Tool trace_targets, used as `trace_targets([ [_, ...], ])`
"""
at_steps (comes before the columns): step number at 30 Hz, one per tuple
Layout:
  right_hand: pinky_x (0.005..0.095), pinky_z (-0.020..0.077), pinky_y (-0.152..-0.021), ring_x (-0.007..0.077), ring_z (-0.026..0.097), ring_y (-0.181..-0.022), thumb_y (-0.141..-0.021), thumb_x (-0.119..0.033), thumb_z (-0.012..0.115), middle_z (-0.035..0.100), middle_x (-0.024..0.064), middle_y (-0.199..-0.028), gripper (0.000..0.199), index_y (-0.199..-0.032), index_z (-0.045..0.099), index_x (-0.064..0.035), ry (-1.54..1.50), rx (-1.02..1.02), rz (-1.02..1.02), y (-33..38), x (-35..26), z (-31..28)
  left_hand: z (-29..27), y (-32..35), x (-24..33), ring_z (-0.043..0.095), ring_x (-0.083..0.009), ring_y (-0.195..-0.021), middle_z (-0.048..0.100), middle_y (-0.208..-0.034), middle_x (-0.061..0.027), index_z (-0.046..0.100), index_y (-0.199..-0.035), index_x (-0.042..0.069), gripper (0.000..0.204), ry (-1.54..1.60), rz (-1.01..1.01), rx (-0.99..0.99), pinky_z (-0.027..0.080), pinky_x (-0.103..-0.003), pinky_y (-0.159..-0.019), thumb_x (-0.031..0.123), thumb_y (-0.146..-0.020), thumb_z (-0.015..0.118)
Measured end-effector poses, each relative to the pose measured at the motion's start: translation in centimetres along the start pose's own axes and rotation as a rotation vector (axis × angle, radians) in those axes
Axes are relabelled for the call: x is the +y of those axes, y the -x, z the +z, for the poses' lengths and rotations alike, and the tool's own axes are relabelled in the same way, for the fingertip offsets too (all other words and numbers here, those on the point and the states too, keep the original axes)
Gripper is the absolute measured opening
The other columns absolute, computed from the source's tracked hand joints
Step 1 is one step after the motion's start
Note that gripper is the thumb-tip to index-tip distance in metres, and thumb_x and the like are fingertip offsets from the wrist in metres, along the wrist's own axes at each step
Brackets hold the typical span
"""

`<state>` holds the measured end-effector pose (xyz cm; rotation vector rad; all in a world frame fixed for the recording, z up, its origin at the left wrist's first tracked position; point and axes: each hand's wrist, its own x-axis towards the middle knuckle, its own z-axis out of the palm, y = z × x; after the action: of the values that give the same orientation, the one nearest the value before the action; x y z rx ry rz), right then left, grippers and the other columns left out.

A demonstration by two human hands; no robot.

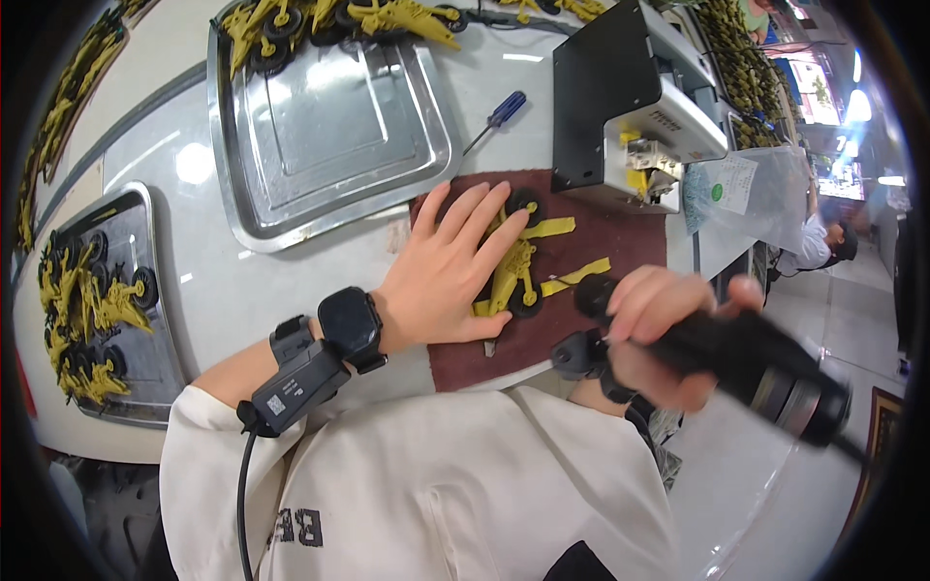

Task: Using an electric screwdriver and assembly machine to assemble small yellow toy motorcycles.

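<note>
White desk (291,281) here, with a dark red mat (630,242) at the near edge. Left hand (446,276) lies flat on the mat, fingers spread, pressing down a yellow toy (513,276) with black wheels. Right hand (659,334) is wrapped tight around a black power screwdriver (746,363), held just beside the toy, tip end near its lower wheel. Both wrists have black strapped gadgets, and the left one trails a cable. Further out, a blue-handled screwdriver (499,116) lies on the desk past the mat, next to a big steel tray (329,136) with more yellow toys along its far rim. Another tray (145,290) full of them sits off to the left. A black and white machine (630,97) stands behind the mat.
</note>
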<state>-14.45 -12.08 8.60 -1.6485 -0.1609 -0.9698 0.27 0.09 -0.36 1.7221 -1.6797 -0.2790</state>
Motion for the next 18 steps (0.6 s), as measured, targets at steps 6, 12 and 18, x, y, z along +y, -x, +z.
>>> trace_targets([
  [6, 0.0416, 0.0504, -0.054, 0.0279, 0.062, -0.062, -0.078, -0.042, 0.074, 0.061, 0.0167, -0.087, 0.080, -0.130, 0.024, -0.0085, -0.197, -0.259, 0.045, 0.0, -0.5, 1.3, 0.0, 0.0, 0.0, 0.031, -0.0378, -0.130, 0.032, -0.142, -0.0213, 0.037, -0.137, 0.005, 0.089, -0.004, -0.003, -0.021, 0.018, -0.053, -0.108, 0.043, -0.063, 0.068],
  [12, 0.0386, 0.0497, -0.055, 0.0259, 0.060, -0.058, -0.080, -0.048, 0.068, 0.061, 0.0154, -0.080, 0.084, -0.137, 0.021, -0.0077, -0.183, -0.338, 0.059, 0.5, 0.9, 1.3, 0.1, 0.2, -0.1, 0.031, -0.0380, -0.130, 0.032, -0.143, -0.0212, 0.036, -0.137, 0.005, 0.090, -0.017, -0.013, -0.030, 0.018, -0.054, -0.108, 0.040, -0.061, 0.068],
  [18, 0.0453, 0.0498, -0.061, 0.0296, 0.061, -0.069, -0.077, -0.034, 0.077, 0.060, 0.0181, -0.086, 0.078, -0.129, 0.025, -0.0084, -0.273, -0.271, 0.138, 1.2, 0.5, 1.5, 0.1, 0.4, -0.3, 0.032, -0.0379, -0.129, 0.032, -0.143, -0.0212, 0.036, -0.138, 0.005, 0.091, -0.020, -0.018, -0.028, 0.018, -0.053, -0.108, 0.039, -0.059, 0.068],
])
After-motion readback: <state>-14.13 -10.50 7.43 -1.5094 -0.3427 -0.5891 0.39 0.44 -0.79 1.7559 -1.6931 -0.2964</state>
